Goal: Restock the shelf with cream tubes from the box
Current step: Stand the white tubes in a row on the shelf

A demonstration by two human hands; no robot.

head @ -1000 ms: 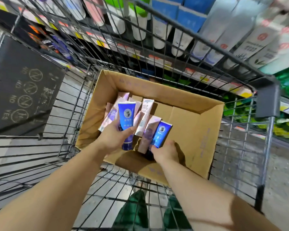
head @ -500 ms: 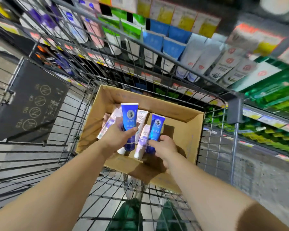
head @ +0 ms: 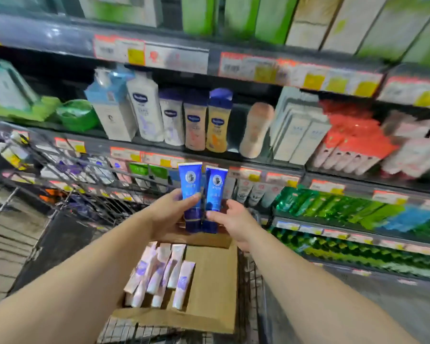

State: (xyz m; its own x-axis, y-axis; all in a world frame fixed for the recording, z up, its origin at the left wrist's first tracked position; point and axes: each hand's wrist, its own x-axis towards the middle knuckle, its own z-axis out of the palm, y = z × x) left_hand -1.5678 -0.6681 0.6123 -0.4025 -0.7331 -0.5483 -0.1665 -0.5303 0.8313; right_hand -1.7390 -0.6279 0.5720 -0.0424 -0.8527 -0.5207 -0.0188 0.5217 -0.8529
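Cream tubes, two of them, glossy blue plastic with dark blue caps pointing down, are held upright side by side above the far edge of the open brown cardboard box point(head: 209, 281). Left blue tube point(head: 190, 192) and right blue tube point(head: 215, 194) stand just beside each other, nearly touching along their lengths.

Nearest the camera, inside the box against its left side: a loose cluster of pale pink and white tubes point(head: 159, 271) with lilac labels, lying flat, some overlapping, white caps toward the near edge. Right half of the box floor shows bare cardboard. The box sits in a wire shopping trolley point(head: 251, 281), whose mesh shows at the box's right and near sides.

Above the box's far edge, the left hand point(head: 169, 214) grips the lower part of the left blue tube, thumb across its front, fingers curled behind. The right hand point(head: 231, 219) pinches the lower part of the right blue tube between thumb and curled fingers.

Beyond the box, dark store shelving point(head: 258, 162) with orange and yellow price tags along each edge. Directly behind the blue tubes, a row of standing tubes, blurred. One level higher, lotion bottles point(head: 196, 120) with blue caps and white cartons. Right of the box, green packets point(head: 333, 207) in a row.
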